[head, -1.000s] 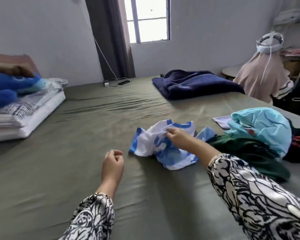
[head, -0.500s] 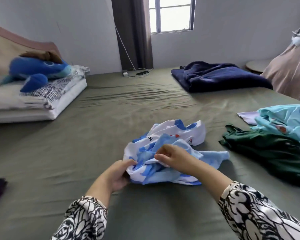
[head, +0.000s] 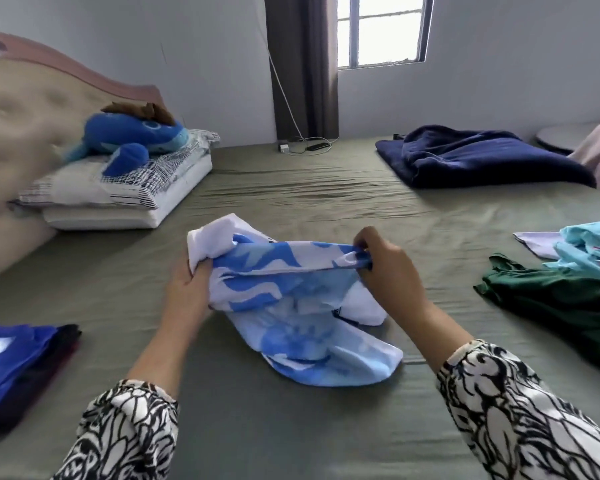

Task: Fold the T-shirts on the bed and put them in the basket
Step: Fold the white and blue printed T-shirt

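Both hands grip the blue-white shirt (head: 291, 306), stretched above the bed (head: 291, 174): left hand (head: 187, 289) bunches one end, right hand (head: 388, 268) pinches the other; still unfolded; folded stack (head: 18, 365) left, unfolded pile (head: 561, 299) right; basket not visible.

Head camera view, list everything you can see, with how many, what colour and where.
T-shirt: one, blue and white, mid-bed, held up
Folded stack: one, blue on top, left edge
Unfolded clothes: dark green, light blue, right side
Blanket: one, navy, far right
Pillows: two, white, patterned on top, by the headboard
Plush toy: one, blue, on the pillows
Bed: one, olive sheet
Hands: left and right, both gripping the T-shirt
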